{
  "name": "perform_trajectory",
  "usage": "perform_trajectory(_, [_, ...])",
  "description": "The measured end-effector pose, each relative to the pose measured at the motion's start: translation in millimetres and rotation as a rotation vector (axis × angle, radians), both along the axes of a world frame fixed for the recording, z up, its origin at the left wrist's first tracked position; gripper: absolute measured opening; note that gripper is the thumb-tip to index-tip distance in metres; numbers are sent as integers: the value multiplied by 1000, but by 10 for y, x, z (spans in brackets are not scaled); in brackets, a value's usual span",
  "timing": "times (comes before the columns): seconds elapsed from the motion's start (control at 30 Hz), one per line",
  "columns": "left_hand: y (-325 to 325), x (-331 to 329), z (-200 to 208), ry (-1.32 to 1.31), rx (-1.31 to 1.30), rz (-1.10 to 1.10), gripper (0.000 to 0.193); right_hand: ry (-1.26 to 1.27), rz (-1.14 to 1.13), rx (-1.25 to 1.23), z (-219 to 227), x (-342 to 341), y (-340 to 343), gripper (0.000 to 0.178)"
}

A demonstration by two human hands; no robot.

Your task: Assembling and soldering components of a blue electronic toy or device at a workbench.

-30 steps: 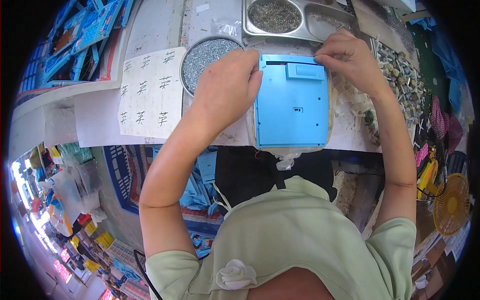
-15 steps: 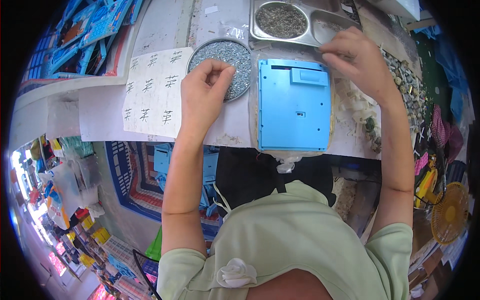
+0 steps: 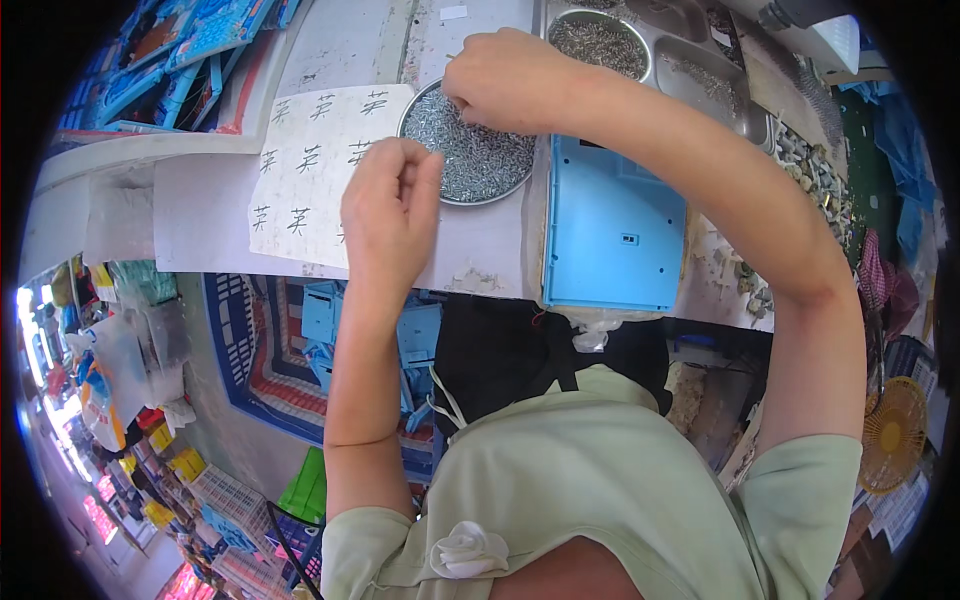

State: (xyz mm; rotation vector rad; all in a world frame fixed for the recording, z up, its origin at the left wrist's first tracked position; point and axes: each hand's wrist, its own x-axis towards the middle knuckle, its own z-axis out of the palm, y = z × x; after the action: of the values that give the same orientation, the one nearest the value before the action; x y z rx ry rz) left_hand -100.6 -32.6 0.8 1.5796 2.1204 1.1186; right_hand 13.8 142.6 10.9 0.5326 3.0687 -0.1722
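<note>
My right hand (image 3: 505, 78) reaches across to the left, fingertips pinched down into the small silver screws in a round metal dish (image 3: 478, 172). My left hand (image 3: 388, 208) hovers just left of the dish, over the table's near edge. Its fingers are curled together against the thumb and nothing shows in them. A flat blue plastic case (image 3: 612, 228) lies face down to the right of the dish, under my right forearm.
A white paper sheet with handwritten marks (image 3: 305, 165) lies left of the dish. Two more metal trays of screws (image 3: 598, 40) (image 3: 705, 72) stand at the back. Loose hardware litters the table's right side (image 3: 815, 175). Blue cases are stacked below the table (image 3: 322, 312).
My right hand has crossed from the case's far right corner over to the round dish. My left hand has drawn back from the dish toward the near edge.
</note>
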Motion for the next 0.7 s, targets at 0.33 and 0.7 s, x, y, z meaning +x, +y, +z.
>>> perform_trajectory(0.33, [359,550,-111,-217,159,-311,8,610,-107,-214,377,1110,-123,11])
perform_trajectory(0.7, [288,679,-106,-74,238,-245,17,606,-386,-284,148,2157,-845,9])
